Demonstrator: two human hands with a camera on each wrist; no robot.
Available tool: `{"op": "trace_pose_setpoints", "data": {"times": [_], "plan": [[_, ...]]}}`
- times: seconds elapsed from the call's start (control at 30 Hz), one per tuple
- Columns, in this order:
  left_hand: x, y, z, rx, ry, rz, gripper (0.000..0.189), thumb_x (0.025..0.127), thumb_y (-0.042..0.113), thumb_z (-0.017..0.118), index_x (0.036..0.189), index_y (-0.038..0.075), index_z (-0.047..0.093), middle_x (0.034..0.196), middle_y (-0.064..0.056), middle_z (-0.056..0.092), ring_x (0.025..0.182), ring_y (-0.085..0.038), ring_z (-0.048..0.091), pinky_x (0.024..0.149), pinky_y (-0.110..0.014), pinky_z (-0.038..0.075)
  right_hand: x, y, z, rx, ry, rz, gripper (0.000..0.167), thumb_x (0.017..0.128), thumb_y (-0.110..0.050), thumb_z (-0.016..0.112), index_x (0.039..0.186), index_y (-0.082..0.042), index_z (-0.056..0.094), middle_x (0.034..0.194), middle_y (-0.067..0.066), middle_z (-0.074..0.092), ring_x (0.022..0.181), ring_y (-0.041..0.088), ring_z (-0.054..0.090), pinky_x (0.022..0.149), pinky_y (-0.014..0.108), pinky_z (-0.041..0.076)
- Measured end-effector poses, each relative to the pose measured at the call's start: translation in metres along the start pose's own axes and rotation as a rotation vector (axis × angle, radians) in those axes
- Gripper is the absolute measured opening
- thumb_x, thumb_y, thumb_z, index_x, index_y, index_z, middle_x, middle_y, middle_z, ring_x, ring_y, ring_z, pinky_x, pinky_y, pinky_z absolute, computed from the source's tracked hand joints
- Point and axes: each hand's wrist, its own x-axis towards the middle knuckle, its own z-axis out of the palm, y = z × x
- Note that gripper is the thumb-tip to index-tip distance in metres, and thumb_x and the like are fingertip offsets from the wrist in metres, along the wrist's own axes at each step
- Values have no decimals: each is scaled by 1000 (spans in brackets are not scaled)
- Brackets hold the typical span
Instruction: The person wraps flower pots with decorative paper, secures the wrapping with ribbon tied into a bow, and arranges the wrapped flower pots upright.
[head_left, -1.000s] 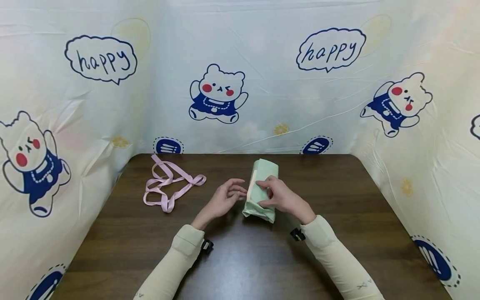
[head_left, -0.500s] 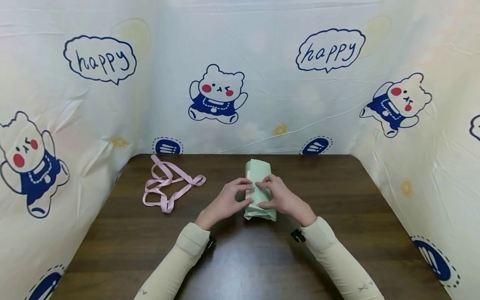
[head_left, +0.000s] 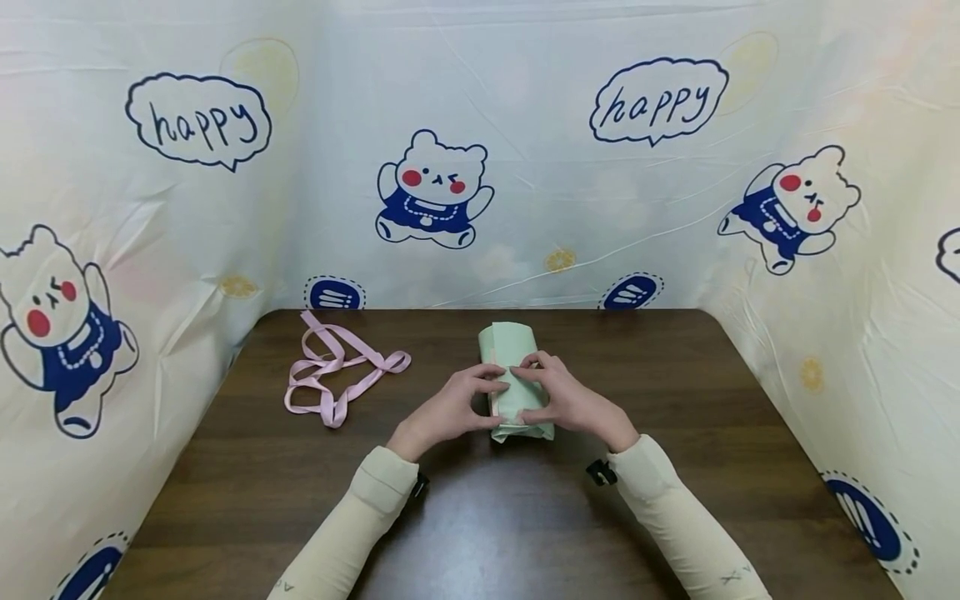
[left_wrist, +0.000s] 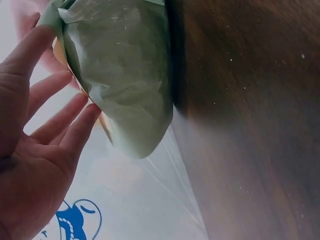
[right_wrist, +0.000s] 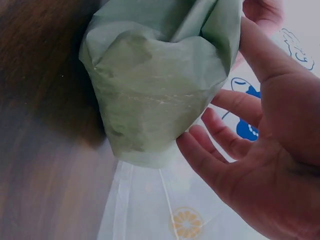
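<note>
A long package wrapped in pale green paper (head_left: pixel 513 340) lies on the table, its near end folded and crumpled. A pinkish-cream strip runs along the paper's left side. My left hand (head_left: pixel 446 404) presses fingertips and thumb on the left part of the top. From the other side my right hand (head_left: pixel 577 402) rests its fingertips and thumb on the paper. Fingers of both hands are spread and only gently bent. In the left wrist view the fingertips meet the edge of the package (left_wrist: pixel 120 65); the right wrist view shows the creased paper (right_wrist: pixel 150 100) close up.
A loosely looped pink ribbon (head_left: pixel 363 385) lies on the table's far left. The dark wooden table (head_left: pixel 495 525) is surrounded by a pale printed curtain (head_left: pixel 525 108) at the back and sides.
The package has shifted left and its far end has swung left. My left hand has come from beside the package onto its top. My right hand keeps its touch there.
</note>
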Motion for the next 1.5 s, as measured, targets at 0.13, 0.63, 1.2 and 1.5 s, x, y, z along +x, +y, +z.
{"op": "trace_pose_setpoints", "data": {"times": [0.13, 0.63, 1.2, 1.5], "plan": [[-1, 2, 2, 48, 1, 0, 50, 87, 21, 82, 131, 3, 67, 145, -15, 54, 135, -32, 52, 106, -44, 49, -1, 3, 4, -4, 14, -7, 75, 83, -30, 86, 146, -5, 55, 135, 10, 46, 125, 29, 40, 101, 44, 46], [1, 3, 5, 93, 1, -17, 59, 85, 33, 85, 133, 6, 66, 144, -11, 59, 134, -27, 56, 106, -42, 49, -2, -4, 9, -129, 69, -41, 73, 81, -29, 87, 142, -1, 58, 129, 12, 51, 118, 30, 45, 97, 43, 50], [2, 11, 21, 223, 75, -43, 59, 84, 23, 86, 137, 7, 65, 141, -15, 59, 126, -31, 60, 101, -52, 52, -3, -2, 9, -122, 67, -81, 73, 77, -15, 91, 140, 2, 58, 130, 14, 52, 120, 33, 48, 98, 45, 51], [5, 8, 22, 204, 102, -26, 54, 85, 19, 85, 134, 4, 66, 140, -20, 61, 129, -33, 60, 101, -44, 53, -2, -5, 0, -138, 19, -96, 69, 82, -17, 87, 141, 5, 57, 131, 14, 53, 118, 31, 49, 96, 43, 51]]}}
